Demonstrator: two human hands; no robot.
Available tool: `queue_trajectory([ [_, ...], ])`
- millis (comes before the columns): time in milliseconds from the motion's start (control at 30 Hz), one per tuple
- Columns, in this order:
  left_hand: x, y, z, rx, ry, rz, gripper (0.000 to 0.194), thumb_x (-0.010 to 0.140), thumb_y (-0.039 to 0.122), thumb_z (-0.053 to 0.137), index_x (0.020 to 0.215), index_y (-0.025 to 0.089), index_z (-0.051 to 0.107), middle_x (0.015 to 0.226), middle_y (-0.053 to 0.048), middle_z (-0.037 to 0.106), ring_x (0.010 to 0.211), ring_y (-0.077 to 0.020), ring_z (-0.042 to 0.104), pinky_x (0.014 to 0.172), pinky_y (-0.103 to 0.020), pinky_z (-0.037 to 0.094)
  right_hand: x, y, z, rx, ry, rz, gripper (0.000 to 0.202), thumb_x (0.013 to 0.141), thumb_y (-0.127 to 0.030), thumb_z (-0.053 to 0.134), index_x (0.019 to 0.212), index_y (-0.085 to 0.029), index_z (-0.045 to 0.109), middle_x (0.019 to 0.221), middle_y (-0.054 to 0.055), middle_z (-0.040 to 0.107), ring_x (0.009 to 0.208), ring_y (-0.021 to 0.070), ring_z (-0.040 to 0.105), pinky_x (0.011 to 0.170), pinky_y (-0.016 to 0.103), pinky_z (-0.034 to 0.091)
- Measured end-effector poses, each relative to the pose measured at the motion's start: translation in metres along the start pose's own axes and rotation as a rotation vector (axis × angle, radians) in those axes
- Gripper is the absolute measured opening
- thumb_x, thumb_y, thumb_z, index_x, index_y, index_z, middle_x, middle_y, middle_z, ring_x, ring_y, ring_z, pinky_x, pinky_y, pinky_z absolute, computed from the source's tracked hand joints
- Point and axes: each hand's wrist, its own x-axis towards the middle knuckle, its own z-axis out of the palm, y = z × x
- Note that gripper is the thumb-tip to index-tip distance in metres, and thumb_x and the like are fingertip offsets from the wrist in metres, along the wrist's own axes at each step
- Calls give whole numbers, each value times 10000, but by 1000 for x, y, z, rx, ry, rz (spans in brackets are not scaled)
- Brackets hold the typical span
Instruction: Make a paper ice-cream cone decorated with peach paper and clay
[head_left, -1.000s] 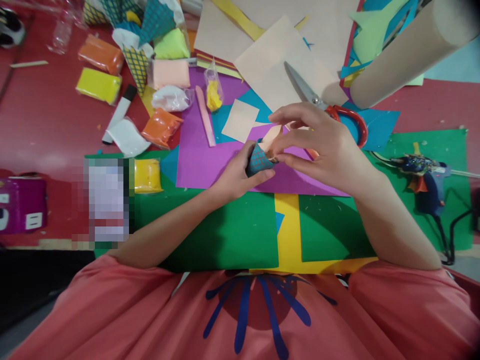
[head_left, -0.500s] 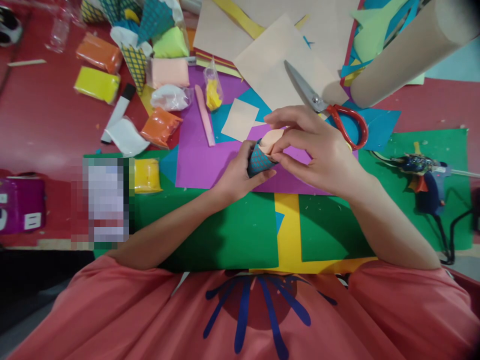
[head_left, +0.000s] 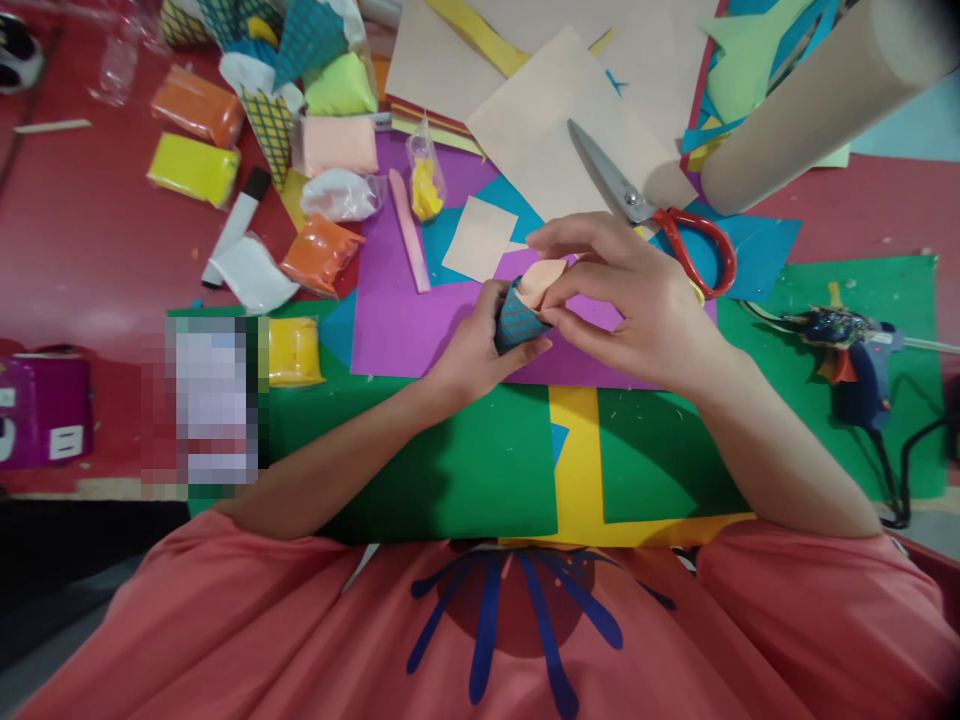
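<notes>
A small cone (head_left: 519, 322) with a blue-green grid pattern is wrapped by the fingers of my left hand (head_left: 480, 350) over the purple sheet. Peach paper (head_left: 541, 281) stands out of the cone's open end. The thumb and index finger of my right hand (head_left: 630, 300) pinch the peach paper's edge at the cone's rim. Red-handled scissors (head_left: 636, 207) lie just beyond my right hand on peach sheets. A small peach square (head_left: 480, 238) and a pink stick (head_left: 409, 232) rest on the purple sheet (head_left: 397, 335).
Packets of clay (head_left: 196, 170), a marker (head_left: 236, 225) and patterned cones (head_left: 268, 125) lie at the left. At the right are a glue gun (head_left: 862, 375) with a cable and a big cardboard tube (head_left: 810, 115). Green sheets (head_left: 450, 460) cover the near edge.
</notes>
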Motion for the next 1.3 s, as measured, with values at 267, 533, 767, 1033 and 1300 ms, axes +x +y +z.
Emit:
queue_trajectory([
  [267,-1,-4,1,22,6,30,552,852,619,642,1162,221,418,1004,-32,649,852,-170,658,716,-287,499,1,-3,1,30,-43,91,156,939,-274,551,874,-309,689,1296,2,682,1280,237,604,1034,437,568],
  [533,-2,-5,2,78,68,28,545,849,616,660,1145,217,435,926,3,603,807,-149,640,701,-265,507,0,0,8,34,7,52,163,958,-228,533,876,-286,662,1352,19,653,1285,229,604,1075,451,546],
  [767,-2,-3,2,71,75,-4,516,844,585,679,1112,219,433,898,15,586,782,-137,619,702,-262,496,0,1,10,62,15,97,174,960,-206,520,868,-280,647,1347,32,654,1318,260,585,1126,505,498],
  [1033,-2,-5,2,86,80,18,561,854,580,674,1179,223,387,1035,-19,612,884,-154,642,780,-286,515,-1,1,15,86,62,119,139,946,-234,546,855,-288,636,1372,30,634,1337,271,572,1149,522,477],
  [1300,-4,-6,4,71,86,28,568,883,574,639,1231,237,344,1083,-40,614,912,-168,657,793,-305,528,1,0,17,137,56,152,124,941,-255,564,886,-294,668,1321,41,664,1365,292,543,1158,564,457],
])
